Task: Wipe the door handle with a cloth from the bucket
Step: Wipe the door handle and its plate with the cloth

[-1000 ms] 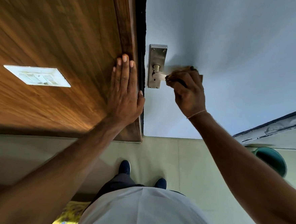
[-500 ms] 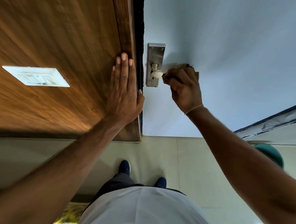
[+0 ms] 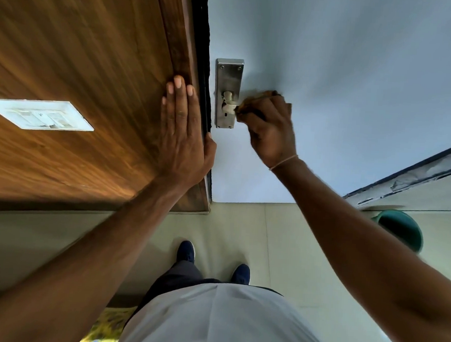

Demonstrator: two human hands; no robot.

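Observation:
A steel door handle [image 3: 227, 105] on a long backplate sits on the pale blue door [image 3: 332, 71]. My right hand [image 3: 271, 128] is closed around a brownish cloth [image 3: 261, 96] wrapped over the lever, so most of the lever is hidden; only its base shows. My left hand [image 3: 183, 133] lies flat, fingers together, on the wooden frame panel [image 3: 80, 54] just left of the door edge. A green bucket [image 3: 399, 232] stands on the floor at the right, partly behind my right forearm.
A white switch plate [image 3: 38, 115] is set in the wood panel at the left. Beige floor tiles [image 3: 242, 225] lie below, with my two dark blue shoes [image 3: 186, 251] on them. A yellow patterned mat [image 3: 104, 325] shows at the bottom edge.
My right hand with the cloth has slid left along the lever toward the backplate. The left hand has stayed pressed on the wood.

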